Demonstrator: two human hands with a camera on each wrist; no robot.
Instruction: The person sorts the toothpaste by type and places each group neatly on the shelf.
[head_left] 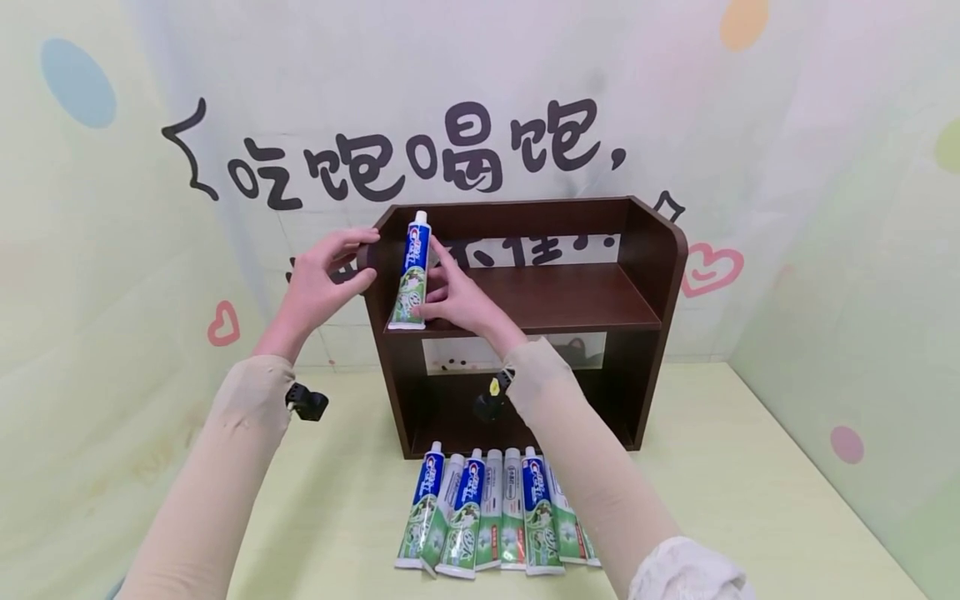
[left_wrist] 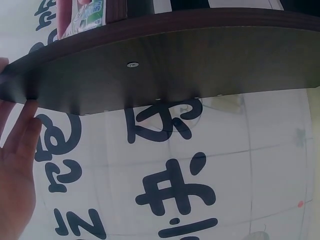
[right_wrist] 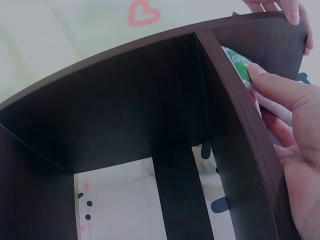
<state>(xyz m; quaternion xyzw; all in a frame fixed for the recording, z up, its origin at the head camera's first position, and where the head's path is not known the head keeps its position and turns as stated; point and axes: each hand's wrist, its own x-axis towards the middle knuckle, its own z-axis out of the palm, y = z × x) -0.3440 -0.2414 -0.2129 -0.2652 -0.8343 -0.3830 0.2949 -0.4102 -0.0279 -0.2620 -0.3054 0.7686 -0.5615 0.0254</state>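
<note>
A Crest toothpaste tube [head_left: 414, 271], blue above and green below, stands nearly upright with its white cap up at the left end of the upper board of a dark brown shelf [head_left: 570, 296]. My right hand [head_left: 465, 300] holds it from the right, thumb across its lower front. The right wrist view shows the thumb on the green part of the tube [right_wrist: 241, 65], partly behind the board. My left hand [head_left: 322, 279] grips the shelf's left side panel near its upper front edge. In the left wrist view its fingers [left_wrist: 27, 127] touch the panel's outer face.
Several toothpaste tubes [head_left: 468, 517], some blue and green, some white and green, lie side by side on the pale table [head_left: 322, 500] before the shelf. My right forearm overlaps the rightmost ones. A wall with large black characters [head_left: 472, 146] rises behind.
</note>
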